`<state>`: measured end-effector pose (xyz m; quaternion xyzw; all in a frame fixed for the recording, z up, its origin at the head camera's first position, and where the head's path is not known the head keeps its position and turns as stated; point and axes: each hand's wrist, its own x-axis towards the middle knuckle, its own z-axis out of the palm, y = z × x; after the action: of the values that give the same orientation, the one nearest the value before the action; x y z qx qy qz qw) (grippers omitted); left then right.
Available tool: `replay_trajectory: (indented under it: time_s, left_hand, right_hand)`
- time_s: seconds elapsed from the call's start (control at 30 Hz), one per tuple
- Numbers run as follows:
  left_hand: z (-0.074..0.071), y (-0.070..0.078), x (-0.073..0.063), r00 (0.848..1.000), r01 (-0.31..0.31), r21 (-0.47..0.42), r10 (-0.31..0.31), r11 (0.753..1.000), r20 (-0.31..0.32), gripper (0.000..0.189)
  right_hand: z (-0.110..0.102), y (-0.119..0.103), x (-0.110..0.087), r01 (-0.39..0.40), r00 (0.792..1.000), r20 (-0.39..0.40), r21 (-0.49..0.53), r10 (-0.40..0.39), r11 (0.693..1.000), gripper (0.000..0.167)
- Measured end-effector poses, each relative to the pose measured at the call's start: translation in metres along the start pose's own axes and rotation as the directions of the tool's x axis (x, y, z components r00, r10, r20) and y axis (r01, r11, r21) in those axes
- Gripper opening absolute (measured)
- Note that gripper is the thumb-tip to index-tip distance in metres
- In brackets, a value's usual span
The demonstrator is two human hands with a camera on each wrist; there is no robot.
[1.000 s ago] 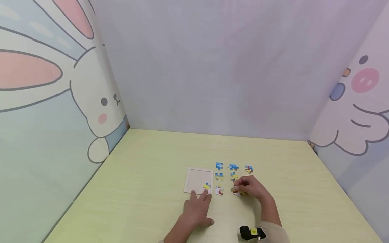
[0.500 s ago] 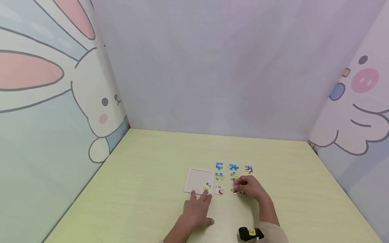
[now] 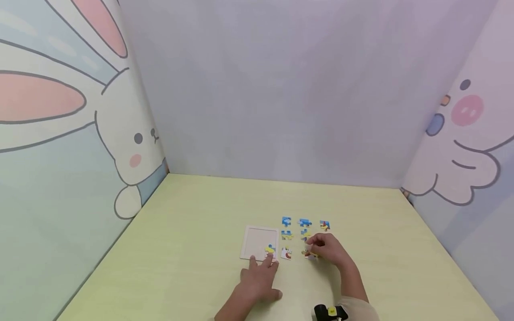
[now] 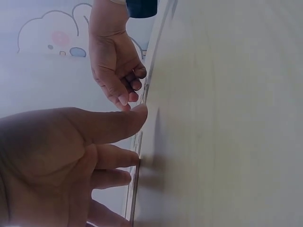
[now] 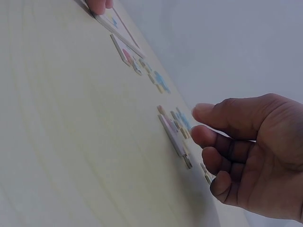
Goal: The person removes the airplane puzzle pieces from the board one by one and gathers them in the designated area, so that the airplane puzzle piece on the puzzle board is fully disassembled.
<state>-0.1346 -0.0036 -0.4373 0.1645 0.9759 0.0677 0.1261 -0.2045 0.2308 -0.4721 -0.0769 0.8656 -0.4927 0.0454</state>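
My left hand (image 3: 259,281) lies with fingers spread, fingertips on the near edge of a wooden puzzle tray (image 3: 243,249). One yellow and blue jigsaw piece (image 3: 270,248) sits in the tray's near right corner. My right hand (image 3: 331,249) hovers over the loose pieces, thumb and fingers loosely curled. In the right wrist view, a gap shows between thumb and forefinger, with nothing held. Beneath that right hand (image 5: 258,151) lies a piece with a pale edge (image 5: 171,135), partly hidden in the head view. A red and white piece (image 3: 286,253) lies just right of the tray.
Several more jigsaw pieces lie in rows right of the tray, among them a blue one (image 3: 304,222), a blue and red one (image 3: 325,225) and a blue and yellow one (image 3: 287,235). Printed cloth walls (image 3: 261,98) enclose the pale table (image 3: 168,249) at the back and sides.
The head view has tilted and shifted slightly. My right hand has lifted a little from the piece under it, its fingers loosening. The left hand keeps its place on the tray.
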Motion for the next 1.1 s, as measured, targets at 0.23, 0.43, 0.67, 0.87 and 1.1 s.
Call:
replay_trajectory:
  time_s: [0.23, 0.43, 0.67, 0.87, 1.1]
  left_hand:
    - [-0.006, -0.003, -0.002, 0.998, -0.039, 0.005, 0.039, 0.999, -0.043, 0.063]
    - [-0.008, -0.023, 0.002, 0.979, -0.109, -0.035, 0.101, 0.993, -0.176, 0.059]
    - [-0.01, -0.05, 0.009, 0.942, -0.13, -0.071, 0.101, 0.989, -0.319, 0.046]
    - [-0.01, -0.061, 0.015, 0.95, -0.088, -0.097, 0.054, 0.991, -0.306, 0.046]
    - [-0.007, -0.062, 0.021, 0.977, -0.039, -0.121, 0.012, 0.992, -0.213, 0.047]
  right_hand:
    - [0.004, -0.007, 0.008, 0.06, 0.997, 0.042, 0.019, -0.061, 0.998, 0.012]
    - [0.024, -0.014, 0.014, 0.12, 0.993, 0.02, -0.009, -0.12, 0.993, 0.012]
    - [0.051, -0.029, 0.018, 0.186, 0.982, -0.011, -0.052, -0.186, 0.981, 0.011]
    - [0.071, -0.037, 0.024, 0.248, 0.969, 0.022, -0.096, -0.247, 0.964, 0.014]
    - [0.079, -0.046, 0.026, 0.32, 0.947, 0.088, -0.215, -0.308, 0.923, 0.017]
